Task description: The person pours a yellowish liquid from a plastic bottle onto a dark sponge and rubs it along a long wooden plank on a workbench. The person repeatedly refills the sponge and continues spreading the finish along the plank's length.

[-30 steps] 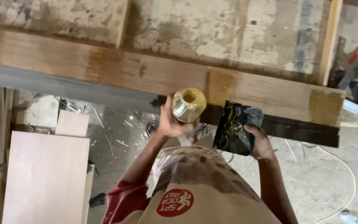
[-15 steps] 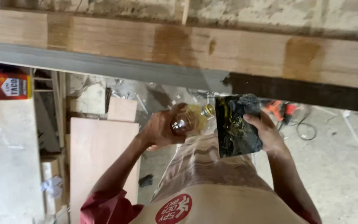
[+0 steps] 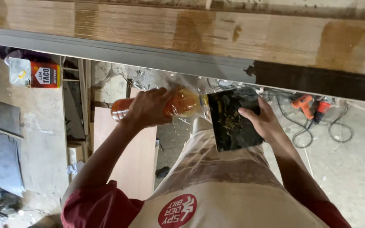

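We are tipping the orange bottle (image 3: 178, 103) at frame centre, left hand (image 3: 148, 107) fingers wrapped around it; right hand (image 3: 262, 122) fingers clasping the black pad (image 3: 235, 120); pouring slowly seems advisable.

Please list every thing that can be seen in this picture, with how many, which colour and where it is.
plastic bottle: one, clear with orange-yellow liquid, lying sideways in the left hand, centre
flat pad: one, black with yellowish smears, held by the right hand, right of the bottle
wooden beam: one, brown with a grey strip below and a black stretch at right, across the top
can: one, red, on the bench at left
power drills: two, orange, on the floor at right, with dark cables
wooden board: one, light brown, below the left arm
apron: one, beige with a round red mark, bottom centre
left hand: one, gripping the bottle
right hand: one, holding the pad's edge
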